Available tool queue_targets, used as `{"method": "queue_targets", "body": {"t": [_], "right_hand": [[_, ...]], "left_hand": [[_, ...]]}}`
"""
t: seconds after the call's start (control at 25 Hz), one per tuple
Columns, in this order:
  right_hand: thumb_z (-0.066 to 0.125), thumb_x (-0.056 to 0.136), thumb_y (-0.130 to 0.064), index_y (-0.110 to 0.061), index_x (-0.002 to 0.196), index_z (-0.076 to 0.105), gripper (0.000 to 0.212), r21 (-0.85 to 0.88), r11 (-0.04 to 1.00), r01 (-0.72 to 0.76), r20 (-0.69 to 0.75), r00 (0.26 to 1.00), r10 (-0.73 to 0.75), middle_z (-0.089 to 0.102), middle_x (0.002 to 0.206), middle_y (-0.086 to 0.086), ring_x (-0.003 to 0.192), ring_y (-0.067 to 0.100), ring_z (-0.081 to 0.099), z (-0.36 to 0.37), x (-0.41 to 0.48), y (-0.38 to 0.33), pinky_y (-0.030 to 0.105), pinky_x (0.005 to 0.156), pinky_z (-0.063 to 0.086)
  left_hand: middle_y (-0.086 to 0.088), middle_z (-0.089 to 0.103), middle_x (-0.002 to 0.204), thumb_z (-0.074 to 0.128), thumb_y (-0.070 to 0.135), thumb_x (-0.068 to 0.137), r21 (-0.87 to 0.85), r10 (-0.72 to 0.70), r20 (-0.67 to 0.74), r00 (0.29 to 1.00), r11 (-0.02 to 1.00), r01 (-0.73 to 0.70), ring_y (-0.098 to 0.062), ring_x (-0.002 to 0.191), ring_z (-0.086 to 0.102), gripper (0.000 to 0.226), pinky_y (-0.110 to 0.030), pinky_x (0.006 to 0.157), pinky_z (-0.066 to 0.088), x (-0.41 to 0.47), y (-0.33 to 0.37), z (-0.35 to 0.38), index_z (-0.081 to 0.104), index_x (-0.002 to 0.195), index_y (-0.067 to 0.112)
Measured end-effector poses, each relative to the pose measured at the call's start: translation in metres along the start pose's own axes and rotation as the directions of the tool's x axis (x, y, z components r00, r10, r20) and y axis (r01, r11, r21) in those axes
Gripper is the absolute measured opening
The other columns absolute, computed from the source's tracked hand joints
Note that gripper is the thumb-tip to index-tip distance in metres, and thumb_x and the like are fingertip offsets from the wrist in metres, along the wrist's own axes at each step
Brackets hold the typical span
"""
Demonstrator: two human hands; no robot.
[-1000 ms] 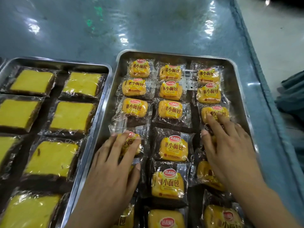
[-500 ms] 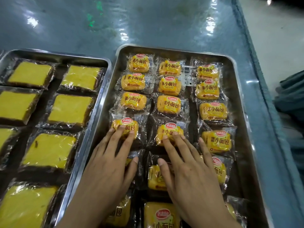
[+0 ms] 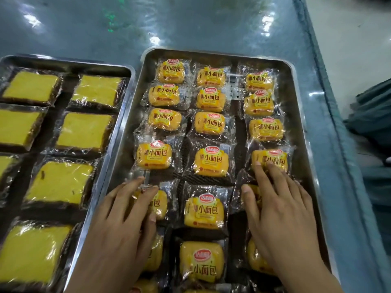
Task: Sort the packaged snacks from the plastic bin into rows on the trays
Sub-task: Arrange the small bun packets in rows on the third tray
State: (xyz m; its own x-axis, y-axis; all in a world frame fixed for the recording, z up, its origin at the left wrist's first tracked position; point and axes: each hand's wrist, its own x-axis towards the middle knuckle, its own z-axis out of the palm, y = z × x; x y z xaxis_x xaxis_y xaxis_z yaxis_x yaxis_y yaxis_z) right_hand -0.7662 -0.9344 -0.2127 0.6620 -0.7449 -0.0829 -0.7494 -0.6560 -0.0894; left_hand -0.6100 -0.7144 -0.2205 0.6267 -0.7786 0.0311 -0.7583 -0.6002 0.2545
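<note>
A steel tray [image 3: 300, 115] on the right holds several small yellow bread packets in three columns. My left hand [image 3: 122, 220] lies flat, fingers straight, on a packet [image 3: 160, 204] in the left column, fifth row. My right hand [image 3: 281, 210] lies flat on a mostly hidden packet [image 3: 252, 193] in the right column, its fingertips touching the packet above [image 3: 273, 158]. Between my hands sits an uncovered packet [image 3: 204, 212]. The plastic bin is not in view.
A second steel tray [image 3: 118, 115] at the left holds several larger wrapped yellow cake slices [image 3: 84, 132] in two columns. Both trays stand on a glossy blue-grey table [image 3: 190, 26], whose edge [image 3: 330, 102] runs down the right. Dark green cloth [image 3: 372, 115] lies beyond it.
My right hand moved from the middle column to the right column. My left hand slid down from the fourth-row packet to the fifth-row one. The middle packets are now uncovered.
</note>
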Motion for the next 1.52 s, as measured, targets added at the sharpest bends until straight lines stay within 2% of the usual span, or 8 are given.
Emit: {"method": "queue_targets", "body": {"t": [0.2,0.36,0.48,0.6,0.8,0.92,1.28,1.52], "right_hand": [[0.036,0.099,-0.048,-0.023,0.144,0.051,0.053,0.128,0.976,0.178,-0.066,0.983,-0.171,0.049,0.147,0.001,0.132,0.024,0.046,-0.008,-0.021,-0.018,0.047,0.113,0.036],[0.036,0.100,-0.049,-0.027,0.139,0.057,0.050,0.083,0.927,0.365,-0.001,0.930,-0.366,0.058,0.140,-0.001,0.126,0.020,0.051,0.005,-0.068,-0.045,0.043,0.108,0.040],[0.032,0.103,-0.051,-0.028,0.148,0.048,0.053,0.048,0.933,0.356,0.084,0.930,-0.359,0.050,0.151,0.000,0.140,0.018,0.045,0.012,-0.073,-0.048,0.043,0.122,0.025],[0.026,0.105,-0.053,-0.028,0.155,0.033,0.056,0.064,0.930,0.361,0.148,0.918,-0.367,0.038,0.159,0.000,0.148,0.016,0.031,0.012,-0.069,-0.051,0.046,0.121,0.014],[0.032,0.104,-0.049,-0.027,0.152,0.039,0.053,0.094,0.961,0.259,0.042,0.964,-0.264,0.047,0.151,0.001,0.141,0.018,0.037,-0.006,-0.060,-0.026,0.043,0.120,0.023],[0.026,0.103,-0.053,-0.032,0.156,0.030,0.057,0.046,0.985,0.166,0.114,0.979,-0.171,0.033,0.161,-0.003,0.150,0.020,0.022,-0.007,-0.050,-0.003,0.049,0.122,0.017],[0.023,0.103,-0.052,-0.034,0.154,0.034,0.056,0.084,0.964,0.252,0.173,0.949,-0.263,0.027,0.164,-0.009,0.154,0.015,0.010,-0.007,-0.055,0.033,0.050,0.124,0.017],[0.017,0.104,-0.056,-0.036,0.160,0.013,0.060,0.033,0.951,0.308,0.202,0.930,-0.308,0.006,0.168,-0.008,0.155,0.013,-0.008,0.001,-0.059,0.041,0.047,0.126,0.008]], "left_hand": [[-0.004,0.049,0.146,0.038,0.037,0.097,0.005,-0.018,0.078,0.997,1.000,0.017,-0.030,0.131,0.046,0.051,-0.046,0.107,0.039,-0.023,0.004,-0.003,0.054,0.142,0.019],[-0.005,0.026,0.163,0.029,0.050,0.101,0.019,0.000,0.204,0.979,1.000,-0.004,-0.027,0.151,0.023,0.058,-0.049,0.117,0.032,-0.032,0.005,-0.001,0.032,0.156,0.030],[-0.004,0.006,0.168,0.022,0.058,0.102,0.030,0.013,0.245,0.969,0.999,-0.021,-0.023,0.155,0.003,0.062,-0.052,0.120,0.026,-0.033,0.003,0.002,0.013,0.159,0.035],[-0.002,-0.002,0.169,0.019,0.060,0.101,0.024,0.019,0.259,0.966,0.999,-0.026,-0.020,0.155,-0.005,0.065,-0.051,0.122,0.021,-0.025,-0.003,0.002,0.006,0.160,0.036],[-0.002,-0.004,0.168,0.018,0.062,0.100,0.036,0.001,0.279,0.960,0.999,-0.011,-0.021,0.155,-0.006,0.066,-0.051,0.123,0.016,-0.023,0.000,-0.002,0.006,0.159,0.037],[-0.002,0.004,0.168,0.019,0.058,0.101,0.020,0.021,0.283,0.959,0.999,-0.027,-0.022,0.155,-0.001,0.064,-0.051,0.123,0.018,-0.026,0.016,-0.012,0.014,0.160,0.033],[0.012,-0.021,0.163,-0.001,0.065,0.097,-0.076,0.161,0.428,0.889,0.987,-0.142,-0.016,0.149,-0.028,0.063,-0.040,0.122,-0.008,-0.024,0.076,-0.005,-0.007,0.156,0.043],[0.015,-0.028,0.162,0.009,0.065,0.100,-0.074,0.159,0.436,0.886,0.987,-0.141,-0.017,0.148,-0.030,0.063,-0.037,0.117,-0.012,-0.014,0.078,0.004,-0.008,0.156,0.043]]}}
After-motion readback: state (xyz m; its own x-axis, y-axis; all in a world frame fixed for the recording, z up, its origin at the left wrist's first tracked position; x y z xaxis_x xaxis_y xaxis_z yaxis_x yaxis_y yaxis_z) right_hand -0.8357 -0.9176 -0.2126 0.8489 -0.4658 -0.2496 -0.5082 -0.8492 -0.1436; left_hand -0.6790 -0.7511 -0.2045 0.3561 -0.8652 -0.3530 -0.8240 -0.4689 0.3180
